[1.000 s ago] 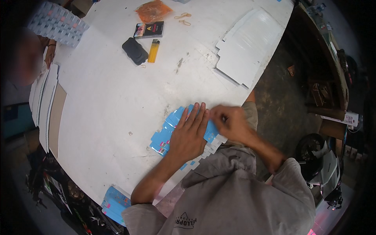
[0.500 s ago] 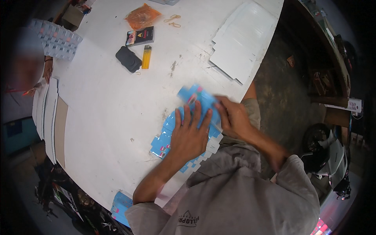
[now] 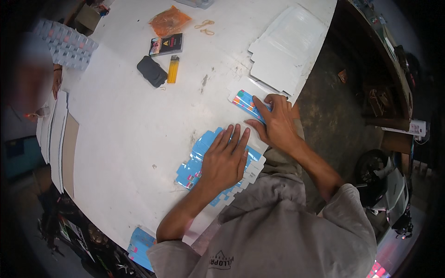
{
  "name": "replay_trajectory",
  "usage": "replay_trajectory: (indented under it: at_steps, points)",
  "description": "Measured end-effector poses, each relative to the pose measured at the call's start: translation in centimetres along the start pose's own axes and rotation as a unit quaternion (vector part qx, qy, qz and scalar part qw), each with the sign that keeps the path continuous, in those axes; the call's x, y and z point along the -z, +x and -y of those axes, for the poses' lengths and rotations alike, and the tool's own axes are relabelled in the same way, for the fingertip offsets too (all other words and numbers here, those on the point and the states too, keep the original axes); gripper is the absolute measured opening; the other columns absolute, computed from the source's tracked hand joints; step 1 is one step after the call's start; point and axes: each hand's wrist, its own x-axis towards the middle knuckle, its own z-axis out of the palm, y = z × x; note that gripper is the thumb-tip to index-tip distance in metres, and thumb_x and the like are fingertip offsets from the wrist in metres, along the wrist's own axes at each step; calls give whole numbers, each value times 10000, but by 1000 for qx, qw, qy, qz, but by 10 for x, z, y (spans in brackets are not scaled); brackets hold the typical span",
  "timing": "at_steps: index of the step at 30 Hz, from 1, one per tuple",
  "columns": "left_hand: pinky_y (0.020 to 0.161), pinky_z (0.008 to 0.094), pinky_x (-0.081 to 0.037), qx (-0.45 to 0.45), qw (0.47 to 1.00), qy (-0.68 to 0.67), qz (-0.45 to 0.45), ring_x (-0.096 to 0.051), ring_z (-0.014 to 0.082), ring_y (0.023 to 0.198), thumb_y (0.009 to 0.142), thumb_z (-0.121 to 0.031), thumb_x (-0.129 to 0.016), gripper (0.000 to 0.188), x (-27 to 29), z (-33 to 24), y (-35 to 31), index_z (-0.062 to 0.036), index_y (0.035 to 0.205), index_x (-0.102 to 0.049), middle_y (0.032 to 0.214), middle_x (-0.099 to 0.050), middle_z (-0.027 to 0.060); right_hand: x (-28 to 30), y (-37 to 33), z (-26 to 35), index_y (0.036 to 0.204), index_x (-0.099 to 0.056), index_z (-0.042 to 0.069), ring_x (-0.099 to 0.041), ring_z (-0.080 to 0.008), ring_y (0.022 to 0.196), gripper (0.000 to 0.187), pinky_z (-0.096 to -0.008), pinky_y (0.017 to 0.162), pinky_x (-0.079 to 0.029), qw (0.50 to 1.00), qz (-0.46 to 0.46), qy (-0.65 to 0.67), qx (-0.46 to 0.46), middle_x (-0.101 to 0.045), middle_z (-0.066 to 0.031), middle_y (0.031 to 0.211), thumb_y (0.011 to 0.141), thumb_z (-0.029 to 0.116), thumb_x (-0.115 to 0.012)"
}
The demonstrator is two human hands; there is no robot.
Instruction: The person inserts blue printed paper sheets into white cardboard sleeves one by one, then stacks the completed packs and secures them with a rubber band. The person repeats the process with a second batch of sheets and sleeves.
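My left hand lies flat, fingers stretched out, on a fanned stack of blue glossy carton blanks with tabbed white edges near the table's front edge. Farther right, my right hand has its fingers bent over a folded blue carton with coloured squares and a white flap. That carton rests beside the stack of white carton sheets, and my fingers cover its right end. How firmly the fingers grip it is partly hidden.
On the white table lie an orange plastic bag, rubber bands, a black pack, a dark case and a yellow lighter. More blue cartons sit front left. Another person's hand is near boards.
My right hand has moved up and away from the blue stack, carrying a carton that now lies folded beside the white sheets. My left hand stays on the stack.
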Motion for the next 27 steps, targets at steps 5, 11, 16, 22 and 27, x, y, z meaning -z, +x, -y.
replay_trajectory:
  at_steps: [5,11,16,22,27]
  points:
    - [1227,610,-280,19,992,123,-21,-397,505,1471,953,-212,-594,666,-6,-12,-6,52,1539,-416,1617,-393,280,21,-15,40,1154,-644,-10,-642,-382,840,233,-449,729,-504,909,200,303,-205,-643,-212,843,924,32,-655]
    - [1222,588,-299,2,1000,30,-6,-441,435,1464,892,-227,-634,628,1,-3,-1,64,1440,-538,1554,-485,259,11,27,-28,1245,-668,37,-658,-380,873,342,-443,769,-531,987,-117,-107,-16,-690,-189,945,904,30,-661]
    - [1176,521,-379,16,1000,-14,-17,-479,411,1439,952,-279,-622,566,7,-9,0,80,1389,-599,1518,-534,255,3,7,-25,1302,-675,47,-610,-379,940,403,-471,819,-495,995,10,73,-68,-648,-183,1039,907,109,-730]
    - [1165,545,-361,41,997,50,-36,-441,394,1474,974,-269,-600,584,1,-14,1,31,1472,-549,1591,-469,227,1,-6,17,1257,-648,-6,-668,-443,847,330,-460,750,-524,994,13,104,-29,-672,-245,926,942,79,-696]
    - [1239,599,-237,-1,996,89,12,-332,419,1545,966,-228,-564,596,-1,-10,1,5,1512,-517,1651,-375,252,30,7,33,1171,-626,-47,-723,-466,878,202,-518,709,-535,933,188,223,-213,-689,-324,888,991,45,-613]
